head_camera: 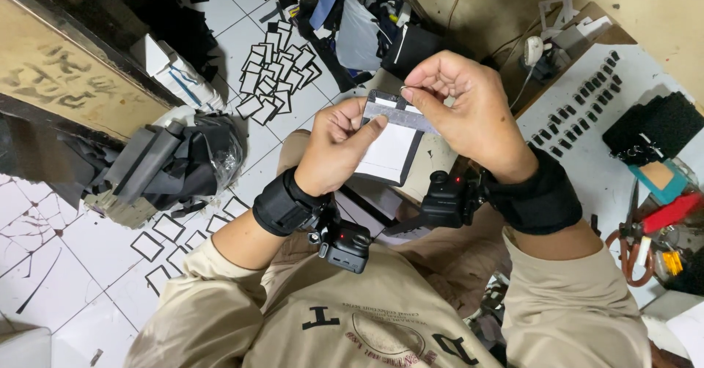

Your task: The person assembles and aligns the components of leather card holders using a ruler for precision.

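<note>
- Holding a flat black-edged panel [390,151] with a white face, my left hand [339,148] had its fingers closed on the panel's left edge, thumb lying across the white face.
- My right hand [469,107] sat above and to the right of it, thumb and forefinger pinched together on the end of a grey strip [411,115] that lay across the panel's top.
- A thin metal ring [405,88] showed at my right fingertips; whether it was gripped or only touching I could not tell.
- The panel was up in the air between both hands, over my lap, tilted slightly toward my face.
- Both wrists wore black bands [282,206], each with a small black camera [345,243] hanging under it.
- On the tiled floor [88,243] to my left lay a spread of black-framed white pieces [275,71], with more of them nearer my left elbow.
- A heap of black and grey material in a plastic bag [180,162] rested near those pieces.
- To my right stood a white worktop [594,170] carrying rows of small dark clips [583,107], a black sponge-like block [653,126] and red-handled tools [664,217].
</note>
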